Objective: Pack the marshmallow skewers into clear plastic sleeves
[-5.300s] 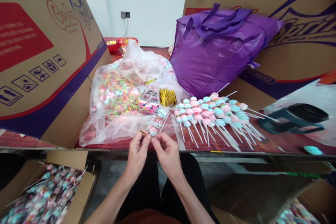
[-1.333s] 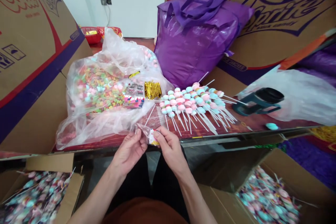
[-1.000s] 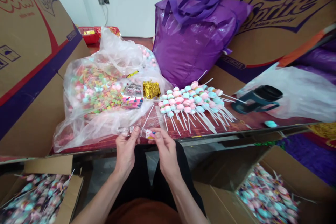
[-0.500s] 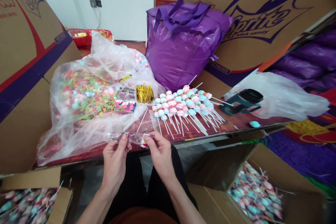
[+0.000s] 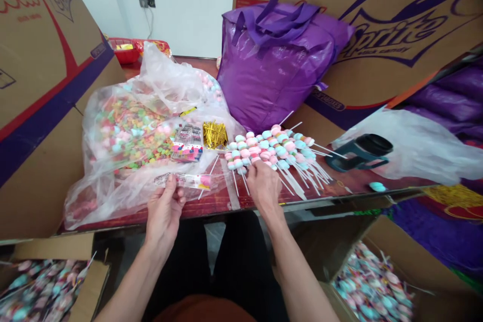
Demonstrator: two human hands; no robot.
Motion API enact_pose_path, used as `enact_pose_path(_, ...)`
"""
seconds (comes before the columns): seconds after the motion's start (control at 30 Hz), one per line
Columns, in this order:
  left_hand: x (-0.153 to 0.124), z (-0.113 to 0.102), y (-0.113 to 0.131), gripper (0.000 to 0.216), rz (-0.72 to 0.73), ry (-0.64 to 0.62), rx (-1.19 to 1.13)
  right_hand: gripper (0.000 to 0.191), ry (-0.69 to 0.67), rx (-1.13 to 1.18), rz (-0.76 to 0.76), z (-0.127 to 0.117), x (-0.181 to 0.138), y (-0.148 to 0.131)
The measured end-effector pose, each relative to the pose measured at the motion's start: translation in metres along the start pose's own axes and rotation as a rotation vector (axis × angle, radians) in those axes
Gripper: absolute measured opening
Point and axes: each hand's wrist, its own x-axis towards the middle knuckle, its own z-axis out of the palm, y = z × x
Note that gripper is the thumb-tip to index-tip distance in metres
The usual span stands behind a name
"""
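Between thumb and fingers, my left hand (image 5: 166, 211) holds a clear printed candy wrapper (image 5: 192, 180) above the table's front edge. My right hand (image 5: 264, 186) is at the near side of a pile of marshmallow skewers (image 5: 279, 146), pink and blue on white sticks. Its fingers are closed around a stick there, mostly hidden by the hand. Left of the pile lie a bundle of gold twist ties (image 5: 215, 135) and a stack of printed wrappers (image 5: 187, 151). Both rest on a large clear plastic bag (image 5: 124, 131) of loose colourful candy.
A purple bag (image 5: 279, 70) stands behind the skewers, among big cardboard boxes (image 5: 392, 25). To the right are a dark teal mug (image 5: 358, 152) and a white plastic bag (image 5: 422, 146). Boxes of wrapped skewers (image 5: 372, 282) sit below the table at both sides.
My right hand has let go of the wrapper and moved right and forward to the skewers. My left hand keeps the wrapper, now stretching freely to the right. The view has shifted slightly.
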Motion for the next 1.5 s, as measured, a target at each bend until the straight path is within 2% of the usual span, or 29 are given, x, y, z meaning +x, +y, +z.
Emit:
enact_pose_path(0.1,0.001,-0.001,0.003,0.03,-0.052,0.026,-0.019,0.018,0.205,0.323,-0.005,0.007,-0.009,0.008)
enact_pose_path(0.17,0.003,0.0,0.006,0.021,-0.088,0.038,-0.03,0.019,0.288,0.584,-0.017,0.006,-0.024,0.012)
enact_pose_path(0.23,0.005,0.002,0.009,0.015,-0.133,0.057,-0.045,0.019,0.273,0.798,-0.035,0.002,-0.045,0.016)
enact_pose_path(0.33,0.008,0.006,0.013,0.013,-0.183,0.089,-0.077,0.013,0.19,0.933,-0.137,-0.006,-0.08,0.021)
enact_pose_path(0.4,0.009,0.008,0.015,0.014,-0.197,0.105,-0.088,0.008,0.152,0.949,-0.256,-0.01,-0.1,0.026)
enact_pose_path(0.5,0.008,0.009,0.016,0.016,-0.2,0.121,-0.079,0.015,0.125,0.935,-0.408,-0.012,-0.117,0.035)
enact_pose_path(0.63,0.006,0.004,0.013,0.015,-0.145,0.067,-0.005,0.019,0.113,0.872,-0.51,-0.014,-0.116,0.048)
enact_pose_path(0.77,0.009,-0.005,0.008,0.031,0.019,-0.042,0.076,0.016,0.079,0.812,-0.57,-0.02,-0.11,0.057)
enact_pose_path(0.9,0.011,-0.011,0.006,0.033,0.126,-0.121,0.108,0.011,-0.045,0.832,-0.538,-0.021,-0.11,0.058)
enact_pose_path(1.07,0.015,-0.018,0.009,0.029,0.11,-0.17,0.11,0.016,-0.203,0.843,-0.477,-0.02,-0.113,0.056)
enact_pose_path(1.27,0.021,-0.025,0.012,0.032,0.105,-0.185,0.172,0.025,-0.292,0.823,-0.42,-0.022,-0.115,0.056)
enact_pose_path(1.5,0.02,-0.022,0.021,0.036,0.221,-0.191,0.338,0.025,-0.347,0.832,-0.372,-0.021,-0.112,0.059)
